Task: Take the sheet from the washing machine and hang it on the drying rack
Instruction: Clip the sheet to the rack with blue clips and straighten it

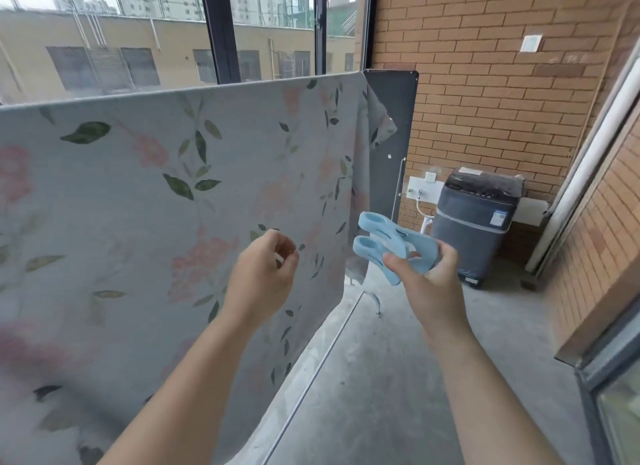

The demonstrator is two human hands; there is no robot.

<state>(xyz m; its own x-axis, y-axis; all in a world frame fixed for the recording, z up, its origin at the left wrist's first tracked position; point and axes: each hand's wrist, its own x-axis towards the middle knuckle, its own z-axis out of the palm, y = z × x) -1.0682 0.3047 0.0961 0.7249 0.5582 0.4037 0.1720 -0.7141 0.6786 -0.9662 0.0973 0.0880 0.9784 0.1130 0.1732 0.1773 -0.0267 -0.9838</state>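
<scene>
The pale grey fabric sheet printed with pink flowers and green leaves (173,205) was off the machine and hung over the top of the metal drying rack (375,302). It fell in a broad flat panel with a smooth upper edge. At its far end a loose corner was bunched and folded beside a dark upright panel (393,118). Only a curved foot and a thin lower rail of the rack showed beneath the cloth.

The person's left hand (263,270) was raised in front of the sheet's lower part, fingers curled inward toward the thumb. Whether it pinched anything, or touched the cloth, could not be determined. The right hand (429,277) was held just past the sheet's far edge. Its fingers and thumb grasped the large light-blue plastic clothes pegs (388,246), apparently two, with their rounded ends pointing toward the sheet.

The dark grey top-loading washing machine (474,229) stood well apart in the far corner against the orange brick wall (485,84), lid down. The grey concrete floor (398,378) ran between it and the rack. A large dark-framed window (104,32) lay behind the sheet.
</scene>
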